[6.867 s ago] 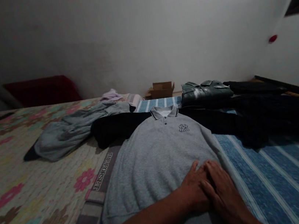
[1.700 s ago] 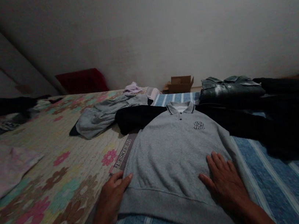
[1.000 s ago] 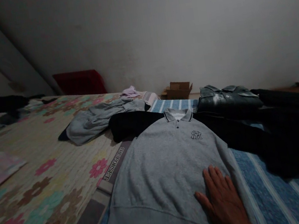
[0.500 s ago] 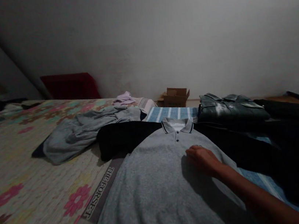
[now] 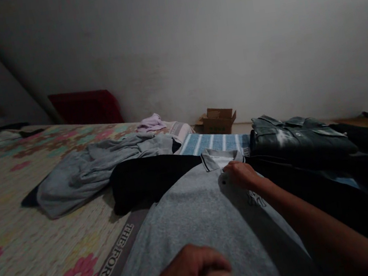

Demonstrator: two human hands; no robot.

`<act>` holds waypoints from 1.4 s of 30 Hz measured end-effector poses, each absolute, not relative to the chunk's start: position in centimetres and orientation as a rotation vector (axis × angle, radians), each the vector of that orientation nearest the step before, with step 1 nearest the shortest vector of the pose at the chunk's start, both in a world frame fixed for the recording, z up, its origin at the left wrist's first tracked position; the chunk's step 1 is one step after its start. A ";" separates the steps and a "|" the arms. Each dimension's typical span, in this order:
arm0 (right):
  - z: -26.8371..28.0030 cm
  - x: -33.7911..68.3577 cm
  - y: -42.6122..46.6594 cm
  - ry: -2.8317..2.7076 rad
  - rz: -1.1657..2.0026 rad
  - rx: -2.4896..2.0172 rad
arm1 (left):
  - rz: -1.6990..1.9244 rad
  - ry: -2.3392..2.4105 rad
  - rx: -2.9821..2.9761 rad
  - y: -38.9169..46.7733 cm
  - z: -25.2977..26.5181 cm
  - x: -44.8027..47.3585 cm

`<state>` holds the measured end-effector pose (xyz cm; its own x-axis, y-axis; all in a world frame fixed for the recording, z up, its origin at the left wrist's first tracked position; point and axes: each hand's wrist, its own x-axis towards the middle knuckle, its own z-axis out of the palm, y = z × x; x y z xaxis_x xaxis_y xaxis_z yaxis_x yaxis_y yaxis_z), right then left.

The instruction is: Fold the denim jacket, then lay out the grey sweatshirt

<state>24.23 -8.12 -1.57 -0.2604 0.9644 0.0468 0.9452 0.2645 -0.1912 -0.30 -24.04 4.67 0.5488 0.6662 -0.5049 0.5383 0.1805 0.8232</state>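
Observation:
A grey polo shirt (image 5: pixel 194 209) with black sleeves lies spread out in front of me, its striped collar at the far end. My right hand (image 5: pixel 242 175) is at the collar's base by the button placket, fingers drawn together on the cloth there. A button shows just below those fingertips, and a dark printed mark sits on the chest beside the wrist. Low in the view, my left hand (image 5: pixel 198 273) is over the shirt's lower front. Its fingers are loosely bent, a gap shows between thumb and forefinger, and nothing is visible in it.
A crumpled grey garment (image 5: pixel 89 172) lies to the left on the flowered bed cover (image 5: pixel 6 217). A folded dark denim jacket (image 5: pixel 297 138) is at the right, beside dark clothes. Beyond are a blue striped cloth (image 5: pixel 210 142), a lilac cloth (image 5: pixel 151 123) and a cardboard box (image 5: pixel 218 124).
My right hand has moved up the shirt from the chest to the collar placket, and its fingers have closed there. My left hand has come into view at the bottom.

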 end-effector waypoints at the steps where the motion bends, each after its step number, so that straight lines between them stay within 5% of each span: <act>1: -1.6 24.3 -7.8 -2.349 0.182 -1.821 | 0.140 1.082 1.599 -21.8 4.8 0.7; 9: -1.5 25.3 -5.4 -2.159 0.155 -1.958 | 0.365 1.498 2.314 -8.2 1.6 9.4; 21: -1.4 25.3 3.6 -2.136 0.418 -1.978 | 0.485 1.619 2.599 -10.6 -4.8 12.8; 42: 1.7 25.2 4.7 -2.234 1.013 -2.001 | 0.717 1.645 2.238 -10.0 -4.5 12.4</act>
<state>25.22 4.67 1.68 -0.2007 0.8846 -0.4210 0.8996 -0.0037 -0.4368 12.37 -10.02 -4.52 0.2321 0.9455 0.2286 0.8108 -0.3179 0.4916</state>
